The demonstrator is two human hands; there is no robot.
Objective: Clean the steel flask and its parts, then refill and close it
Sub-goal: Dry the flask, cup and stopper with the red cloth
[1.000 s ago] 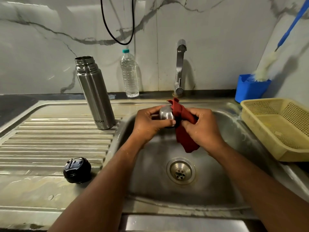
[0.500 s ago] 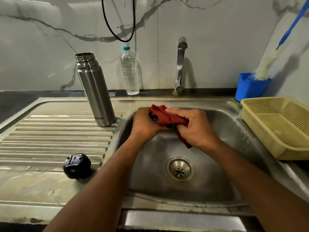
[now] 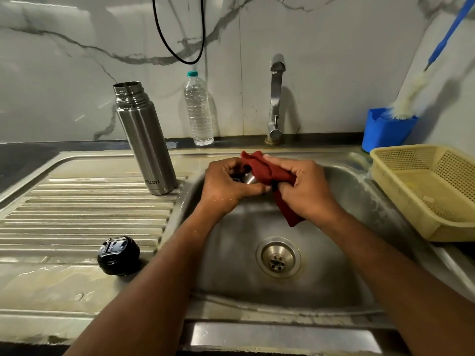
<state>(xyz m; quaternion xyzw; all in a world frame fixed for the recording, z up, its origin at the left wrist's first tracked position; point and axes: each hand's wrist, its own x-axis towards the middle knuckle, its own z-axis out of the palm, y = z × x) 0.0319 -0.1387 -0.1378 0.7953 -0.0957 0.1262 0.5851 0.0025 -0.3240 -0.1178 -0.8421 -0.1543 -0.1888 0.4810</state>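
Steel cap (image 3: 248,177) is sitting over the sink (image 3: 359,191), left hand (image 3: 226,183) fingers curling round it; right hand (image 3: 305,186) fingers are gripping red cloth (image 3: 267,170) against it. Open flask (image 3: 145,140) is standing left of them.

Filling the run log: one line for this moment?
step: wiping steel flask cap | left hand: grips cap | right hand: holds dark red cloth | place: over steel sink basin

Both forearms reach forward and converge, the left hand (image 3: 226,185) curled with its thumb lying across underneath, the right hand (image 3: 305,187) fisted, knuckles up.
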